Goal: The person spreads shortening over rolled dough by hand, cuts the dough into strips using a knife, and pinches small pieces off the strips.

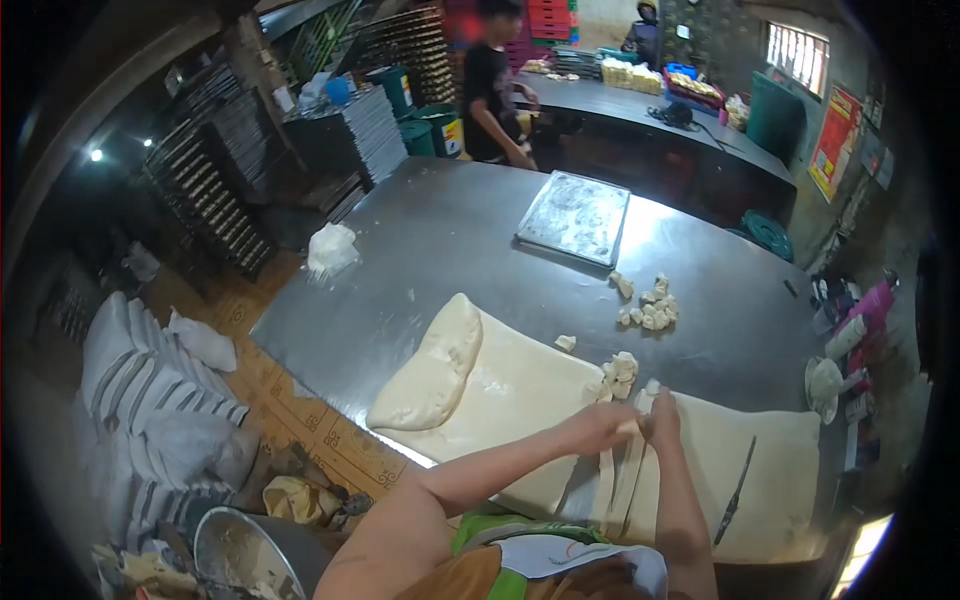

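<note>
My left hand [603, 427] and my right hand [660, 420] are close together over the near part of the table, fingers closed on the end of a dough strip [627, 478]. Small torn dough pieces [621, 373] lie in a heap just beyond my hands. On the left spreads a thick dough sheet [535, 385], its far-left end folded over in a lump. Another flat dough sheet [785, 450] lies to the right, with a dark thin knife [736, 495] resting on it. My fingers partly hide the strip's end.
A metal tray [577, 218] and a pile of dough bits [655, 305] sit farther up the metal table [430, 230]. A white mound [332, 249] is near its left edge. Stacked sacks [150, 400] and a metal tub [245, 555] stand left. Another person [490, 90] stands beyond the table.
</note>
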The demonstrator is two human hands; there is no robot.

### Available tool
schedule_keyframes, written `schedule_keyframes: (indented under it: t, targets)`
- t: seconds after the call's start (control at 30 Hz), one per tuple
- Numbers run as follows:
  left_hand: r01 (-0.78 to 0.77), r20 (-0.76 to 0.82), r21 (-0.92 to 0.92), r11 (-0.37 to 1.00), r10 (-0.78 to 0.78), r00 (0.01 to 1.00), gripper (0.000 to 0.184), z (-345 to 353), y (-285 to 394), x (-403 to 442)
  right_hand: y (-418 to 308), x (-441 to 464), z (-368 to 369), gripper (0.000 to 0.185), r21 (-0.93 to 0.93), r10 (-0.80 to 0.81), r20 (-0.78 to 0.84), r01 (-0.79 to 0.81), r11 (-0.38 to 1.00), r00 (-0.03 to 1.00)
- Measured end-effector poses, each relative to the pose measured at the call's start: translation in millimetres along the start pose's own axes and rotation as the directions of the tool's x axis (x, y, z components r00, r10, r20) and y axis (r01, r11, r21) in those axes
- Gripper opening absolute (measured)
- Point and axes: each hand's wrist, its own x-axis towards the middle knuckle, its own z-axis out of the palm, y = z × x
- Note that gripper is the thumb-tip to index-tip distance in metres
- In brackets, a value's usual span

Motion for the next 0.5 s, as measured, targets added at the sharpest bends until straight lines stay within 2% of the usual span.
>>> schedule_keyframes:
  t: [0.03, 0.07, 0.1, 0.13, 0.17, 0.2, 0.23, 0.27, 0.3, 0.33, 0.37, 0.43, 0.5]
  targets:
    - [-0.086, -0.123, -0.132, 0.988, 0.069, 0.990, 0.047, -1.8, 0.7, 1.2, -16.8, -5.4, -12.9, 0.029, 0.104, -0.132, -0.024, 0.134, 0.986, 0.991]
    - [-0.078, -0.131, -0.135, 0.988, 0.061, 0.990, 0.047, 1.0, 2.5, -1.4, -31.5, -17.4, -26.0, 0.028, 0.201, -0.246, -0.057, 0.253, 0.946, 0.968]
    - [-0.115, -0.225, -0.124, 0.986, 0.085, 0.971, 0.050, 3.0, 3.4, -1.5, -42.1, -23.6, -33.5, 0.027, 0.291, -0.351, -0.106, 0.367, 0.884, 0.930]
    - [-0.158, -0.315, -0.106, 0.982, 0.117, 0.942, 0.053, 1.8, 3.4, 2.4, -48.2, -23.6, -36.3, 0.027, 0.287, -0.356, -0.110, 0.372, 0.883, 0.928]
    - [-0.200, -0.393, -0.087, 0.976, 0.151, 0.907, 0.057, -0.8, 2.6, 8.2, -52.8, -24.5, -38.9, 0.026, 0.356, -0.477, -0.084, 0.473, 0.806, 0.875]
    - [-0.264, -0.418, 0.056, 0.963, 0.263, 0.870, 0.059, -4.3, -1.3, 14.3, -55.3, -34.4, -40.9, 0.025, 0.430, -0.573, -0.058, 0.538, 0.725, 0.817]
    - [-0.322, -0.416, 0.175, 0.931, 0.366, 0.832, 0.061, -2.2, -6.0, 19.6, -58.0, -39.6, -42.0, 0.025, 0.377, -0.588, -0.167, 0.602, 0.704, 0.792]
    - [-0.219, -0.315, -0.047, 0.975, 0.194, 0.929, 0.057, -8.1, -3.8, 17.0, -60.0, -40.5, -45.1, 0.026, 0.306, -0.593, -0.263, 0.648, 0.697, 0.761]
    - [-0.088, -0.161, -0.239, 0.967, 0.050, 0.986, 0.053, -16.8, -3.1, 12.1, -60.2, -38.0, -45.3, 0.024, 0.317, -0.594, -0.297, 0.664, 0.678, 0.748]
    - [0.026, -0.170, -0.286, 0.958, -0.077, 0.982, 0.043, -14.8, 6.9, 9.3, -60.0, -33.7, -42.9, 0.023, 0.316, -0.593, -0.344, 0.685, 0.657, 0.728]
    - [0.142, -0.165, -0.328, 0.934, -0.205, 0.965, 0.033, -8.4, 17.4, 9.1, -62.1, -39.1, -36.3, 0.020, 0.327, -0.495, -0.401, 0.625, 0.709, 0.771]
    - [0.080, -0.225, -0.007, 0.997, -0.080, 0.971, 0.015, 27.7, -1.9, 3.8, -47.1, -36.9, -26.4, 0.017, 0.320, -0.353, -0.484, 0.537, 0.781, 0.801]
    - [0.088, -0.002, 0.299, 0.950, -0.092, 0.996, 0.012, 20.0, 21.0, -3.6, -24.1, -35.4, -20.9, 0.022, 0.233, -0.200, -0.129, 0.226, 0.946, 0.971]
